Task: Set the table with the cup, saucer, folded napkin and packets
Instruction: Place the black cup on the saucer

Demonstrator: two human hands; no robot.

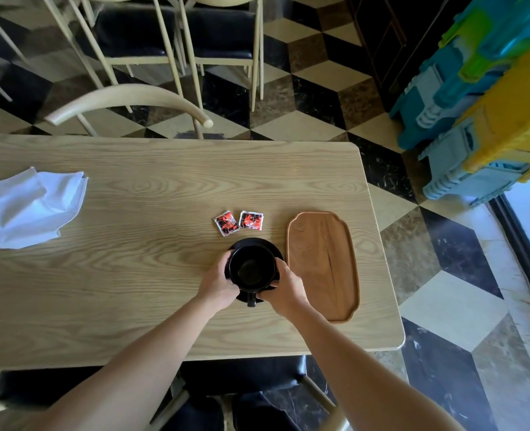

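**A:** ok so what's the cup situation, what does it look like?

**B:** Glossy black cup, looks empty, sitting on a matching black saucer. Its handle sticks out toward the person. Both sit on the light wood worktop, right-of-centre and close to the near edge.

**A:** and the hands?

**B:** Both on it. Left hand is wrapped round the left side, right hand round the right, fingers curled and pressed against the cup wall. So it's held between the two hands. Can't tell if it's lifted off the saucer or still resting on it.

**A:** other stuff?

**B:** Two small packets, red, black and white print: one tilted, the other just beside it, straighter. They lie flat just beyond the saucer, not touching it. A brown wooden tray with rounded corners sits just to the right of the saucer, nothing on it. The white napkin is way over at the left edge, well apart from everything, and it looks rumpled and loosely bunched rather than neatly folded.
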